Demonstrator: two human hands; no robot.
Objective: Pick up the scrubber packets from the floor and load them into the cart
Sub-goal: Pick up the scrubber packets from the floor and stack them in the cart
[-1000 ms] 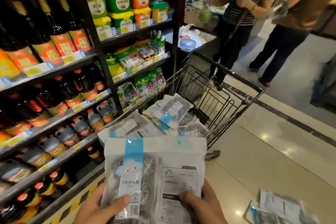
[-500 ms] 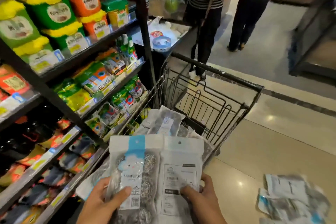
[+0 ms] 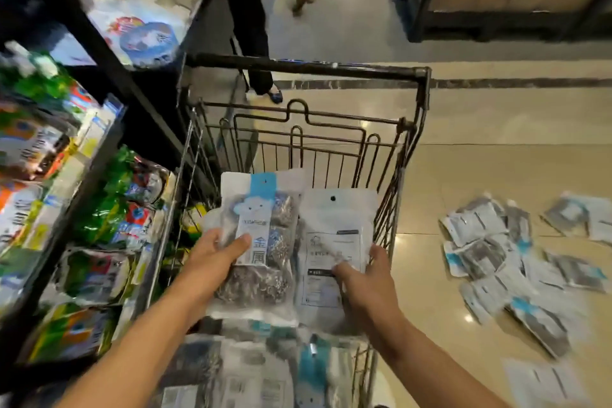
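Partway: my left hand (image 3: 215, 252) and right hand (image 3: 361, 275) each grip a packet (image 3: 261, 242) over the cart (image 3: 308, 68); several inside already, a heap (image 3: 516, 262) left on the floor.

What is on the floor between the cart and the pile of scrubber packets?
Head view: only bare shiny floor lies between the cart and the packet pile.
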